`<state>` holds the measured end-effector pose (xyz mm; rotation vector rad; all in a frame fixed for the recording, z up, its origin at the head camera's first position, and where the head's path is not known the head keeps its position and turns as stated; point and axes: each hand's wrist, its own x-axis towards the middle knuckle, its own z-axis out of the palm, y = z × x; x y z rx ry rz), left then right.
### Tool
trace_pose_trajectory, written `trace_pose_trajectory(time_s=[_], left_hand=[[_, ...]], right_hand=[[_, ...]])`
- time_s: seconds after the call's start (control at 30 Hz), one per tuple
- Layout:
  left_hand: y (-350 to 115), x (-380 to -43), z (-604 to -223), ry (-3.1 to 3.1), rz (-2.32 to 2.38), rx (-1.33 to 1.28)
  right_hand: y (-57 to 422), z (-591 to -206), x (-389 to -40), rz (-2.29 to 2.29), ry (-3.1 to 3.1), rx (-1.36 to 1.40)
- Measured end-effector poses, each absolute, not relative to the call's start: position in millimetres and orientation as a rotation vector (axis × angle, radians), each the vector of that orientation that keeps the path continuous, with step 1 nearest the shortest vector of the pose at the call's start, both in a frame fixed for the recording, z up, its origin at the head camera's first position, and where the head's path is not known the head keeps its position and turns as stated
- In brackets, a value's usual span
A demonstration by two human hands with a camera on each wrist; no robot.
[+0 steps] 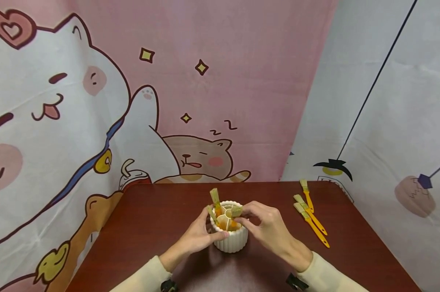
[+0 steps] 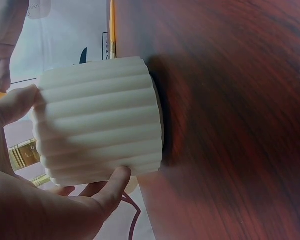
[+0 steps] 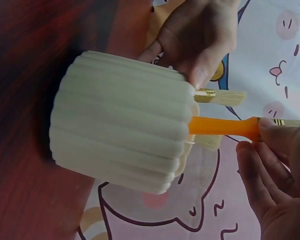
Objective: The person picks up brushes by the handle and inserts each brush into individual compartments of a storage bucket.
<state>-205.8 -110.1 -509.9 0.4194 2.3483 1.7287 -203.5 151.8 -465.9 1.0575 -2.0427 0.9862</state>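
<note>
A white ribbed pot (image 1: 231, 244) with a divided top stands upright on the table. My left hand (image 1: 196, 236) holds the pot at its near left side, thumb at the rim and fingers round the wall, as the left wrist view shows. My right hand (image 1: 270, 228) pinches a paintbrush (image 3: 222, 126) just below its bristles. Its orange handle points down into the pot, and the lower end is hidden inside. Two more paintbrushes stand bristles up in the left part of the pot, one upright paintbrush (image 1: 214, 196) and one leaning paintbrush (image 1: 212, 215).
Three paintbrushes lie on the right of the dark red table (image 1: 161, 202): a far paintbrush (image 1: 307, 198), a middle paintbrush (image 1: 316, 222) and a near paintbrush (image 1: 316, 232). A cartoon-printed cloth (image 1: 256, 101) hangs behind and beside the table.
</note>
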Motion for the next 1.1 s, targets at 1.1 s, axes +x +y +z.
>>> trace_pose_trajectory(time_s=[1.1], left_hand=[[-109.1, -204.8, -506.8, 2.379, 1.706, 0.407]], right_hand=[[148.0, -501.3, -209.6, 0.9, -2.124, 1.129]])
